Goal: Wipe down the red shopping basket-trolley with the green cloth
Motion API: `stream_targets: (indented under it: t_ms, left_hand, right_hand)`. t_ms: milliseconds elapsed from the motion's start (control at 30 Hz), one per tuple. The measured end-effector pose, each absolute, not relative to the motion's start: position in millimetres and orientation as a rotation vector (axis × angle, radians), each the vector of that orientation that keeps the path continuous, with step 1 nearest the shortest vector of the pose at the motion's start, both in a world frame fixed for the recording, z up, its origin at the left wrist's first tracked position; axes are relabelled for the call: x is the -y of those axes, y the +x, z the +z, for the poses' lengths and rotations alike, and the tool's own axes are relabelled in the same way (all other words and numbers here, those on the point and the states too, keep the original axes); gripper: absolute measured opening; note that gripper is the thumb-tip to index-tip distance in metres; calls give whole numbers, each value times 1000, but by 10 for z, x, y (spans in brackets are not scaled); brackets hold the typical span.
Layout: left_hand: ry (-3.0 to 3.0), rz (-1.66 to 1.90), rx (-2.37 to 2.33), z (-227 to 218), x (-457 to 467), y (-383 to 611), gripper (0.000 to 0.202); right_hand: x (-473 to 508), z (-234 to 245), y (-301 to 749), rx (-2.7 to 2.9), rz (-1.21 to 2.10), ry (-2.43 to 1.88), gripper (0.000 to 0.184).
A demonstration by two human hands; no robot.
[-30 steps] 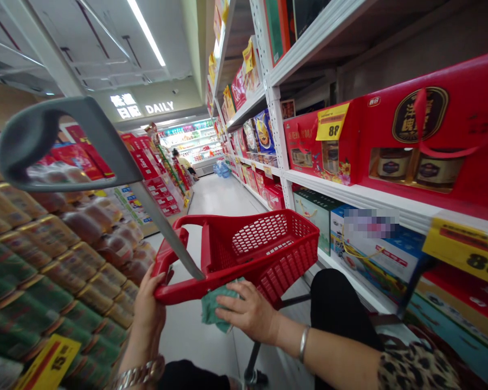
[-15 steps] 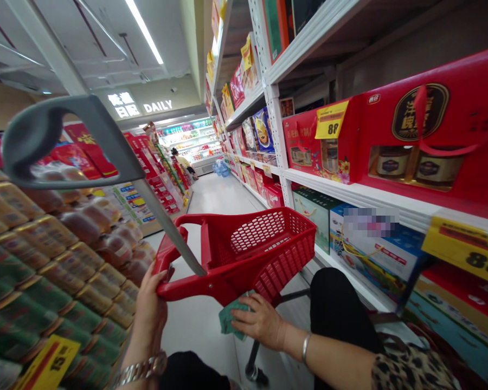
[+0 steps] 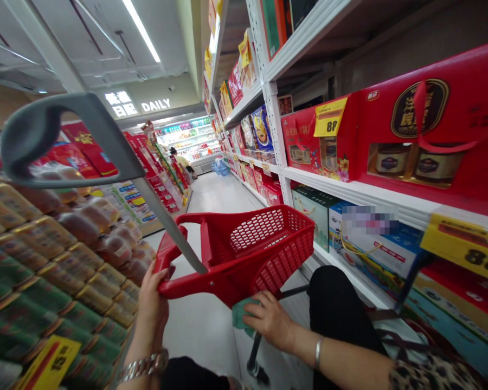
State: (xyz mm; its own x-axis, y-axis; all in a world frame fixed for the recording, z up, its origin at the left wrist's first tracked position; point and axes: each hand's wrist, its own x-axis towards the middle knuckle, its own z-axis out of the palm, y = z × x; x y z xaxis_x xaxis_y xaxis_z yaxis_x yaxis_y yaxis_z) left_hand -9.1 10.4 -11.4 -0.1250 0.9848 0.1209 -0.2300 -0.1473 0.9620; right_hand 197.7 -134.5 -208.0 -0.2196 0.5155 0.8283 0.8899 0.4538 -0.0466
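A red plastic shopping cart [image 3: 228, 284] stands in the aisle before me, its grey handle [image 3: 117, 154] rising up to the left. My left hand [image 3: 151, 292] grips the near left end of the cart's red frame. Pressed by the fingers of my right hand [image 3: 270, 319], a green cloth [image 3: 242, 314] lies against the underside of the basket, beside the cart's dark leg. The palm side of both hands is hidden.
Stacked packaged bottles and cans [image 3: 52, 244] line the left side. White shelves [image 3: 390, 195] with red gift boxes [image 3: 435, 124] run close along the right. Down the aisle floor [image 3: 211, 192], a person [image 3: 181, 160] is low beside a display.
My right hand has slid a little to the right with the green cloth along the cart's underside. My left hand keeps its hold on the frame.
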Motion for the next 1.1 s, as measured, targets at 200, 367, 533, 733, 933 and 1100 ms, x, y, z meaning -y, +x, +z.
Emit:
stream_targets:
  t_ms: [200, 367, 533, 733, 933, 1100]
  left_hand:
    - [1109, 1507, -1012, -115, -107, -80, 42]
    - [1066, 1486, -1036, -55, -59, -46, 39]
    - [1048, 1499, -1013, -71, -69, -53, 43]
    - [1090, 1485, -1010, -86, -84, -66, 45]
    - [1077, 1488, -1013, -48, -47, -39, 40]
    - [1093, 1503, -1004, -72, -52, -36, 37]
  right_hand:
    - [1223, -1439, 2003, 1740, -796, -993, 19]
    - [1027, -1432, 2180, 1865, -777, -967, 24]
    - [976, -1572, 2425, 1874, -828, -942, 25]
    - [1017, -1734, 2822, 1937, -822, -1031, 26]
    - [1132, -1779, 3229, 1892, -842, -1182, 27]
    - [1246, -1775, 3386, 1780, -747, -1341, 28]
